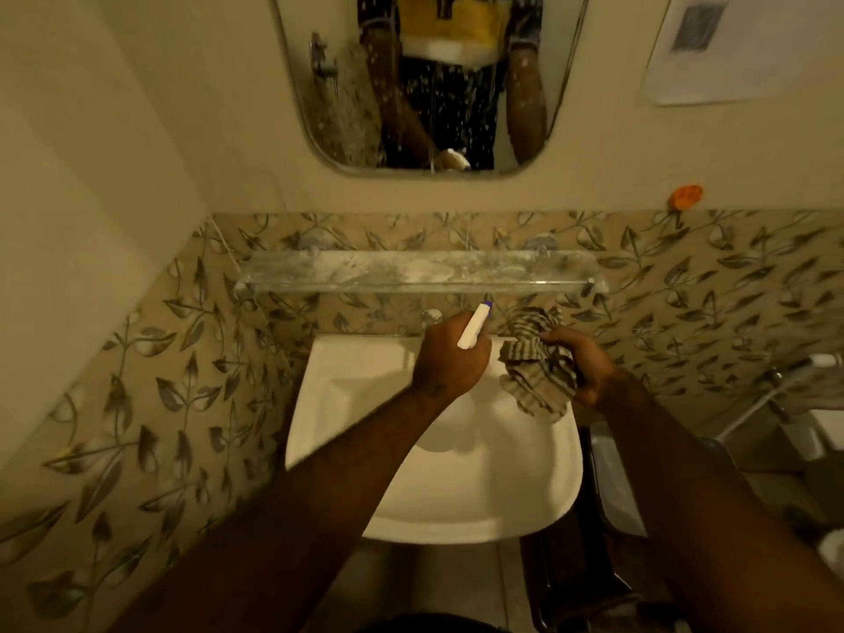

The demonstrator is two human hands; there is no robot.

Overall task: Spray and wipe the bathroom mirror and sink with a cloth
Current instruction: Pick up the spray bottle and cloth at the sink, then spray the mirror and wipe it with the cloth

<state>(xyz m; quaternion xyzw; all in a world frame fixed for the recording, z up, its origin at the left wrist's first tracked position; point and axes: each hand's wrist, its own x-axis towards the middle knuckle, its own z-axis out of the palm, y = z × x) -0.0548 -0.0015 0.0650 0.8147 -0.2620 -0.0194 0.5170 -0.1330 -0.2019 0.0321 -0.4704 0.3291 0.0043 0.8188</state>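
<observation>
A rounded mirror (424, 84) hangs on the wall above, its glass covered in spray droplets and runs. Below it a white sink (356, 404) juts from the leaf-patterned tiles. My left hand (450, 358) is over the sink's back edge, closed around a white spray bottle (475, 324) whose blue-tipped nozzle points up toward the wall. Just to the right, my right hand (584, 367) grips a crumpled striped cloth (536, 363) that hangs over the sink's right rim. The bottle's body is hidden by my fingers.
A stained glass shelf (411, 274) runs between mirror and sink. The tap (431, 318) sits behind my left hand. An orange hook (685, 196) and a paper sheet (740, 48) are on the right wall. A hose and fixtures stand at the right edge.
</observation>
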